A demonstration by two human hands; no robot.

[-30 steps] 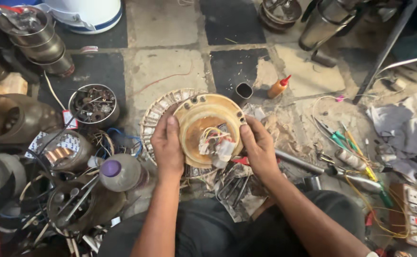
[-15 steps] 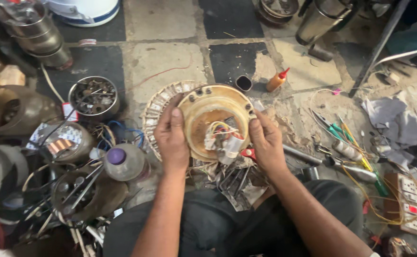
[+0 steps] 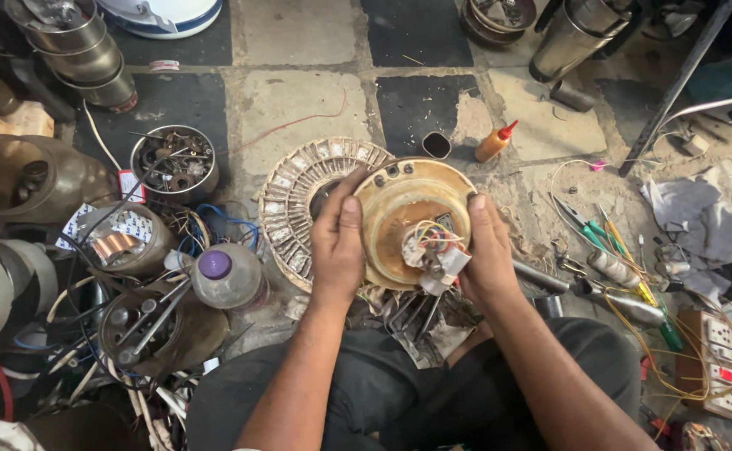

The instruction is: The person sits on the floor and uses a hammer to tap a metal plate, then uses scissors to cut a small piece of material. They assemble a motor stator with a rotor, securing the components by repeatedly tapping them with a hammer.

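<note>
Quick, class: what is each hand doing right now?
Left hand: closed on the left rim of the motor cover.
Right hand: closed on its right rim.

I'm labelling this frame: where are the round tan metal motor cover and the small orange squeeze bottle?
Round tan metal motor cover [image 3: 399, 205], head view, bare upper face.
Small orange squeeze bottle [image 3: 494, 144], head view, body.

Bare tiled floor [image 3: 299, 100] lies open beyond the motor housing [image 3: 399, 200]. Left side blocked by tin of scrap [image 3: 174, 163] and purple-capped bottle [image 3: 228, 280]; right side crowded with pliers [image 3: 587, 225] and wires.
</note>
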